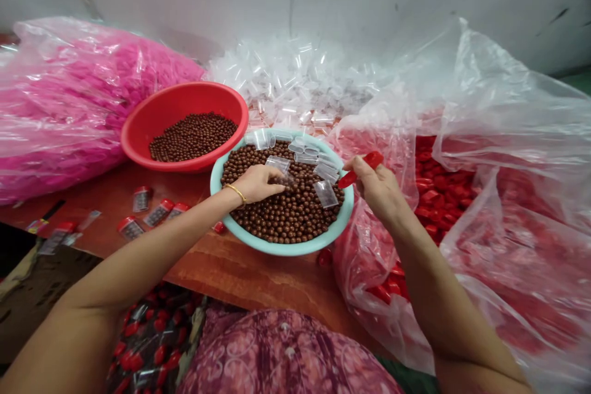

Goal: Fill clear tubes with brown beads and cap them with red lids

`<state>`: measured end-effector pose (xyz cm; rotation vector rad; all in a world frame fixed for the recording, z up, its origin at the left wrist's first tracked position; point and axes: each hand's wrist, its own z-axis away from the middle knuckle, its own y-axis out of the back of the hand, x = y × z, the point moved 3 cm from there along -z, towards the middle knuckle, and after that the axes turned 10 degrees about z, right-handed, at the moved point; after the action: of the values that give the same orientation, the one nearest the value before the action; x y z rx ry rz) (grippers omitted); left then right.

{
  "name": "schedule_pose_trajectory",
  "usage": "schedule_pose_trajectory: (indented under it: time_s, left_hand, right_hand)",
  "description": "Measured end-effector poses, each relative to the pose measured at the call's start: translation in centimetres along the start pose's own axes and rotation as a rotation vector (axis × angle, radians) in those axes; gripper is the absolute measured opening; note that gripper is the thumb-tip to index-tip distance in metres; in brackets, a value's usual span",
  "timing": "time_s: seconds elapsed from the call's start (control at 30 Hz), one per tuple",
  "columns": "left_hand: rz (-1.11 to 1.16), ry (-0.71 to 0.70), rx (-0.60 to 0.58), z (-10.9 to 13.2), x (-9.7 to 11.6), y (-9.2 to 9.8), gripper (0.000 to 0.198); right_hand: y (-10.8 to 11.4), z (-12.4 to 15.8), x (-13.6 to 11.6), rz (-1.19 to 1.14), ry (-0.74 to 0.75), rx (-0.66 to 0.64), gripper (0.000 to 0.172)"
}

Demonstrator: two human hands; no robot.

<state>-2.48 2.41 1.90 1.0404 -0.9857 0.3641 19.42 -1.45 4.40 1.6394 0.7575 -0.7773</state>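
Observation:
My left hand [261, 184], with a gold bangle at the wrist, reaches into a pale blue basin [281, 249] of round brown balls [286, 215]. Its fingers are closed around a clear plastic tube, mostly hidden by the hand and the balls. Several other clear tubes [326, 194] lie on top of the balls toward the back and right. At the basin's right rim, my right hand [376, 188] is closed on red plastic caps [348, 178]; red shows on both sides of its fingers, and how many there are is hidden.
Behind left stands a red basin [138, 135] of brown balls, beside a bag of pink pieces [69, 104]. Clear tubes [295, 74] are heaped at the back. Bagged red caps [438, 197] lie right. Filled red-capped jars [159, 212] lie left; more sit in a box [148, 338] below the table edge.

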Motion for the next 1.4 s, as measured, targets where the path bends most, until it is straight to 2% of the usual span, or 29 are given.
schedule_pose_trajectory:
  time_s: [0.07, 0.13, 0.4, 0.47, 0.57, 0.67, 0.73, 0.83, 0.9, 0.97, 1.1, 1.2, 1.27, 1.4]
  left_hand:
    - [0.283, -0.027, 0.014, 0.4, -0.4, 0.2, 0.026]
    - [0.469, -0.048, 0.019, 1.0, -0.5, 0.3, 0.026]
    - [0.914, -0.029, 0.01, 3.5, 0.1, -0.8, 0.033]
    - [0.921, -0.052, 0.007, 3.8, 0.2, -1.4, 0.033]
    - [0.829, -0.102, 0.016, 4.2, 0.3, -2.1, 0.03]
    - [0.729, -0.135, 0.028, 4.7, 0.3, -2.6, 0.025]
    - [0.697, -0.141, 0.029, 5.0, 0.4, -2.8, 0.023]
    - [0.718, -0.136, 0.036, 5.4, 0.7, -2.9, 0.023]
    - [0.743, -0.135, 0.045, 5.6, 1.0, -2.9, 0.023]
    - [0.748, -0.142, 0.071, 5.7, 1.1, -2.8, 0.023]
    - [0.781, -0.135, 0.091, 6.0, 1.1, -3.1, 0.028]
    - [0.824, -0.14, 0.083, 6.1, 1.1, -3.4, 0.031]
    - [0.835, -0.164, 0.088, 6.0, 1.2, -3.6, 0.03]
    - [0.823, -0.171, 0.095, 6.0, 1.3, -3.8, 0.029]
  right_hand:
    - [-0.3, 0.7, 0.0, -0.139, -0.046, -0.038, 0.048]
    - [-0.8, 1.3, -0.4, -0.282, -0.077, -0.057, 0.048]
    - [-2.8, 2.7, -2.4, -0.506, -0.082, -0.073, 0.033]
    - [-3.6, 2.9, -2.8, -0.443, -0.027, -0.049, 0.029]
    - [-4.6, 3.3, -3.5, -0.279, 0.138, -0.022, 0.027]
    - [-5.3, 3.8, -3.7, -0.219, 0.272, -0.088, 0.029]
    - [-5.5, 4.0, -3.3, -0.266, 0.232, -0.164, 0.031]
    - [-5.7, 4.1, -2.4, -0.43, 0.086, -0.216, 0.034]
    - [-5.7, 4.1, -2.1, -0.497, 0.026, -0.19, 0.031]
    - [-5.6, 4.0, -2.0, -0.446, 0.024, -0.129, 0.027]
    - [-4.4, 3.4, -2.6, -0.146, 0.202, 0.075, 0.018]
    - [-3.2, 2.8, -3.4, -0.094, 0.331, 0.117, 0.016]
    - [-2.6, 2.4, -3.9, -0.156, 0.334, 0.028, 0.018]
    - [-2.9, 2.3, -4.9, -0.251, 0.2, -0.359, 0.033]
